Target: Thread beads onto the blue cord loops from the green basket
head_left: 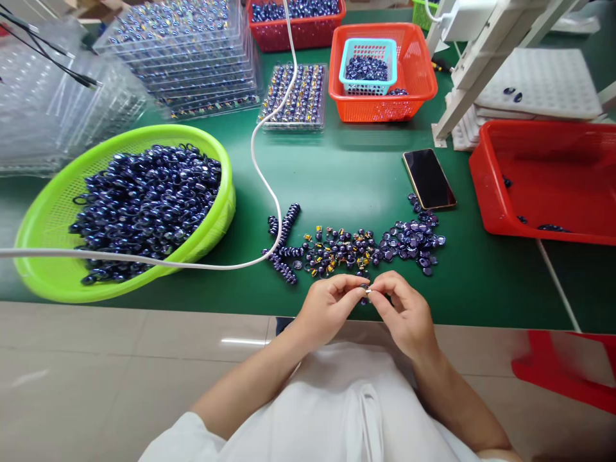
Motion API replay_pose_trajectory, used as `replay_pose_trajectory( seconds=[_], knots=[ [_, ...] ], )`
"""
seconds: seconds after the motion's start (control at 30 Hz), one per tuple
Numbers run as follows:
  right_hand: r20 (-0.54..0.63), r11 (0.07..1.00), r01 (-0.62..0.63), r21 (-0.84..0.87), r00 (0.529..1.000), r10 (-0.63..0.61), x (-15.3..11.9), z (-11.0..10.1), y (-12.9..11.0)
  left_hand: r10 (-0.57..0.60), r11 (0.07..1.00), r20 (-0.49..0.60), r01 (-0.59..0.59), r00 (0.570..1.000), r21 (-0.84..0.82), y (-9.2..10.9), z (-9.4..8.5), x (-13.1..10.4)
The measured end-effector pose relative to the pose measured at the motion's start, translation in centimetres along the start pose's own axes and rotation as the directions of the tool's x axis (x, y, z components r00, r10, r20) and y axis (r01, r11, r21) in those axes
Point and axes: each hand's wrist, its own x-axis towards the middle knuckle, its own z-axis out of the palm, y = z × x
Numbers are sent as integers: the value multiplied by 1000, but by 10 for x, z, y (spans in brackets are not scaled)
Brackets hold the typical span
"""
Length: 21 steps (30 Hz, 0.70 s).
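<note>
My left hand and my right hand meet at the table's near edge, fingertips pinched together around a small part with a pale bit on it; its details are too small to tell. Just beyond my fingers lies a pile of dark round pieces with yellow bits. To its right is a heap of flat dark glossy pieces. Left of the pile, stacked dark rings form short rows.
A green basket full of dark loops stands left, crossed by a white cable. A phone lies right of centre. Red bins, an orange basket, clear trays and a metal post stand around the back and right.
</note>
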Motion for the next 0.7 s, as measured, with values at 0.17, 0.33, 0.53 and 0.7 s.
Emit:
replay_pose_trajectory(
  seconds=[0.17, 0.33, 0.53, 0.7],
  knots=[
    [29, 965, -176, 196, 984, 173, 3, -2, -1, -38, 999, 61, 40, 997, -29, 0, -4, -1],
    [51, 956, -204, 212, 979, 198, 4, -4, -3, -31, 999, 48, 32, 998, -29, -2, -5, -2],
    [56, 958, -211, 194, 977, 204, 4, -6, -3, -13, 1000, 45, 14, 999, -17, -5, -5, -2],
    [70, 973, -179, 147, 983, 170, 5, -6, -4, -9, 1000, 50, 9, 999, -2, -6, -5, -2]
  ],
)
